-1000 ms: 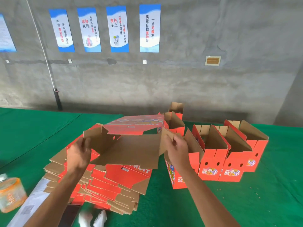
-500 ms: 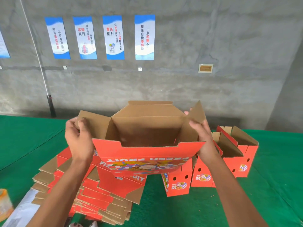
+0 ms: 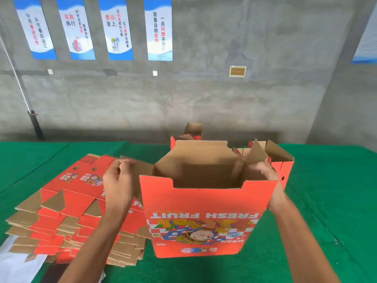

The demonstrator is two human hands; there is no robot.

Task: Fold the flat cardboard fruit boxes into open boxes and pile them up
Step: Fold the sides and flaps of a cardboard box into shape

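Head view: a green-covered table is seen carrying an orange fruit box, opened upright with its printed front upside down and only bare brown cardboard visible inside. A stack of flat boxes lies just left of it; folded boxes stand behind. The box's left side flap is pinched by the left hand, its right flap gripped by the right hand.
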